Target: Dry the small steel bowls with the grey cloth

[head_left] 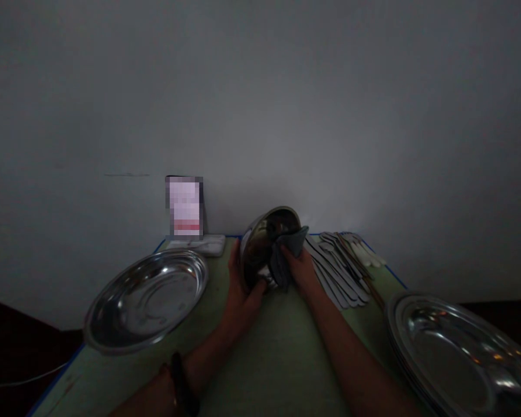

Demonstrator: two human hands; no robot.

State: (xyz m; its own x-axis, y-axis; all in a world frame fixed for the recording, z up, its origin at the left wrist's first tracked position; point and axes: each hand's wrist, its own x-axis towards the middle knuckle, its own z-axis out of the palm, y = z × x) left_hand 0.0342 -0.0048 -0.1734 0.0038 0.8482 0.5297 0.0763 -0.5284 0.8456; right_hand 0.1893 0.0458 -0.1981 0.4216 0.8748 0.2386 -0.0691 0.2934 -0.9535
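A shiny metal bowl [257, 246] is tilted on its side above the table, its opening turned toward the right. My left hand [242, 284] grips its rim from the left and below, the thumb over the near edge. In my right hand [300, 267] is a grey-green cloth [282, 263], bunched and pressed against the bowl's inside. Part of the bowl's interior is hidden behind the cloth and fingers.
A wide metal basin [156, 301] sits at the left, and stacked metal basins [451, 353] at the right. Cutlery [336, 269] lies in rows behind my right arm. A lit phone-like screen [184, 205] leans on the wall [260, 104] above a white case [212, 245].
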